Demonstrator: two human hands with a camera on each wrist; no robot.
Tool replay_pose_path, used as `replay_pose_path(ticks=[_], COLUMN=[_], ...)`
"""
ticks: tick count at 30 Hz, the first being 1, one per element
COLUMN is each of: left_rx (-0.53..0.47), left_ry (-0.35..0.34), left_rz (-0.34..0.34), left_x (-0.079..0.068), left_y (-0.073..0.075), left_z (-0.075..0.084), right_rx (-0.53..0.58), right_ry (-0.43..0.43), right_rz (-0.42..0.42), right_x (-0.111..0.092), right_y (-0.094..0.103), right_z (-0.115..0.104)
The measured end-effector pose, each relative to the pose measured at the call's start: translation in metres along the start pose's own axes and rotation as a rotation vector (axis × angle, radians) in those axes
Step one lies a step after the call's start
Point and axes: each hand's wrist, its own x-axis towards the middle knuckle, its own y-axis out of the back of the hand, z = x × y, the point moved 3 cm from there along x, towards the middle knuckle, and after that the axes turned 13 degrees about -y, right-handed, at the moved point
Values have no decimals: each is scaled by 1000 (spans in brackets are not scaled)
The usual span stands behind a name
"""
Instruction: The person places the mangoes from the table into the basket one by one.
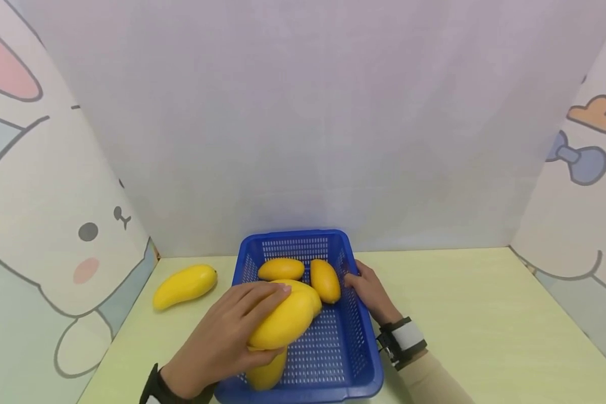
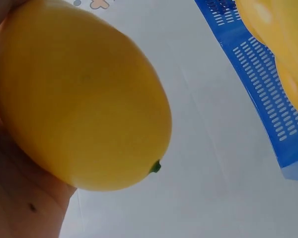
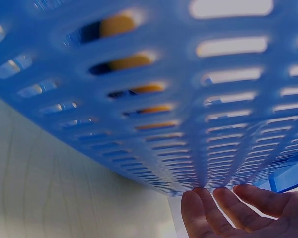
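Observation:
My left hand [image 1: 232, 325] grips a plump yellow mango [image 1: 285, 322], held over the left half of a blue plastic basket [image 1: 368, 359]. A small green stem nub shows at the end of the gripped mango [image 2: 84, 99] in the left wrist view. Inside the basket lie several more: an orange-yellow mango [image 1: 281, 269] at the back, another [image 1: 325, 283] by the right wall, and a mango [image 1: 266, 375] at the front left, partly hidden by my hand. My right hand [image 1: 371, 289] holds the basket's right rim, its fingers [image 3: 233, 206] against the slotted outer wall.
A long yellow mango [image 1: 185, 286] lies on the pale green table [image 1: 459, 314], left of the basket. Behind the table hangs a whitish backdrop [image 1: 323, 140]. Side panels with cartoon prints [image 1: 45, 235] close off the left and right.

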Motion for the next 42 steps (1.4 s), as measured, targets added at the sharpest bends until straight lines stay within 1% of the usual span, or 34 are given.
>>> replay_pose_path(ticks=[8,20,23,27,29,31,34,42], left_rx=[-25,-44,-40,-40,-44,-49,-53,-54], left_ry=[-1,-30,-38,-48,-54,-61,-67,-70], left_rz=[-3,-18,-21,-19,-17,-16,-11,-15], left_x=[7,16,19,21,22,24,25,27], left_y=[-7,-18,-21,-24,-26,-28,-30,-37], left_z=[-2,-4,-5,-6,-7,-7,-7,-9], right_rx=[-16,-32,-29,-29,-28,-28,-27,-31], right_ry=[-20,-28,-32,-12,-4,2,-8,-20], right_rz=[7,17,22,1,0,9,33,44], right_x=[1,3,1,-13,-14,-11,0,2], right_y=[-2,-3,-2,-3,-3,-3,-2,-2], right_z=[2,1,0,-16,-17,-14,-2,1])
